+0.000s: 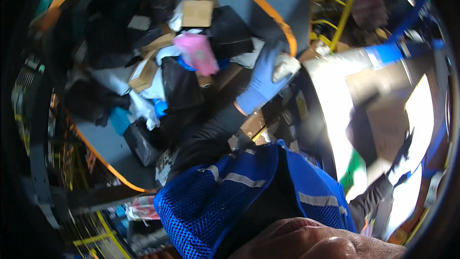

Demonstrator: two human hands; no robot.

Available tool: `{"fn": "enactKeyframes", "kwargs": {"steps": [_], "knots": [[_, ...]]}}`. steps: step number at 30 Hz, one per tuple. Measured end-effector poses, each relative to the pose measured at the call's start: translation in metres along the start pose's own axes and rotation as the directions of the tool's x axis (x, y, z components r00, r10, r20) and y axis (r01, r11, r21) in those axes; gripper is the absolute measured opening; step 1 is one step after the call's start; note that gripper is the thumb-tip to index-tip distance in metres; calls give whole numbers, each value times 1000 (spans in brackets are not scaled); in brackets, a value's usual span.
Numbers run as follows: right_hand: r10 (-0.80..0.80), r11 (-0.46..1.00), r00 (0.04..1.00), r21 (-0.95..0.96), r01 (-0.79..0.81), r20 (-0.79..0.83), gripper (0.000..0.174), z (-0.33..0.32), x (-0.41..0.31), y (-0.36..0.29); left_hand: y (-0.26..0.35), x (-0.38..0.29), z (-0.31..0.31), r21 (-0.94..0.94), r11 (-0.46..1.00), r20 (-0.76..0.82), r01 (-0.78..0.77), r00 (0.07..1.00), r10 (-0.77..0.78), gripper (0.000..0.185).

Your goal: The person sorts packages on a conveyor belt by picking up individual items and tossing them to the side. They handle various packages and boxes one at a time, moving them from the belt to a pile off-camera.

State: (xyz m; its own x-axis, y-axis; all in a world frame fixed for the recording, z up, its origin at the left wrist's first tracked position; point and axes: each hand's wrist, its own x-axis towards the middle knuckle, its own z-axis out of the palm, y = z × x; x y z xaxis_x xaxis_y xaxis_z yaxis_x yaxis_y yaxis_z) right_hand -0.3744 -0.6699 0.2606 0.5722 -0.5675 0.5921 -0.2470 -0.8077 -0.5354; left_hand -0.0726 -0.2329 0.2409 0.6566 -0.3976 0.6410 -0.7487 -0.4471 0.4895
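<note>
My left hand (265,75), in a blue knit glove, is shut on a small pale package (286,67) that looks wrapped in plastic. It reaches across my front, by the orange rim (278,18) of a large grey surface piled with parcels. Nearest to that hand on the pile are a grey-white mailer (248,55), a black bag (230,30) and a pink bag (197,52). Far to the right, my right hand (399,168) is blurred and glaring against a bright white sheet-like surface (420,115). Its fingers and anything in them cannot be made out.
Small cardboard boxes (197,13) and dark bags (179,82) lie heaped on the grey surface (107,151). Yellow metal frames (345,14) stand behind. At right are a glaring white surface (330,115), a brown cardboard panel (390,129) and a green item (354,172).
</note>
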Motion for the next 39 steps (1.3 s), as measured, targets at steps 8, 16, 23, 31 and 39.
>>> {"fn": "enactKeyframes", "kwargs": {"steps": [8,16,23,31,39], "knots": [[-127,628,987,-763,154,95,45,71,11,25,-241,28,-147,442,769,-408,462,867,-286,104],[-482,864,848,-37,501,221,50,259,23,-167,-327,67,-161,87,799,-251,594,790,-560,82],[-301,611,647,662,-434,701,44,363,-36,-271,-230,8,-145,-596,637,-273,489,622,-733,53],[-734,-403,153,-242,-883,662,73,372,-87,-319,-46,-99,-129,121,971,-187,206,965,-181,49],[-347,-613,487,199,-765,802,61,283,-63,-240,-34,-109,-107,270,955,217,122,959,-184,58]]}}
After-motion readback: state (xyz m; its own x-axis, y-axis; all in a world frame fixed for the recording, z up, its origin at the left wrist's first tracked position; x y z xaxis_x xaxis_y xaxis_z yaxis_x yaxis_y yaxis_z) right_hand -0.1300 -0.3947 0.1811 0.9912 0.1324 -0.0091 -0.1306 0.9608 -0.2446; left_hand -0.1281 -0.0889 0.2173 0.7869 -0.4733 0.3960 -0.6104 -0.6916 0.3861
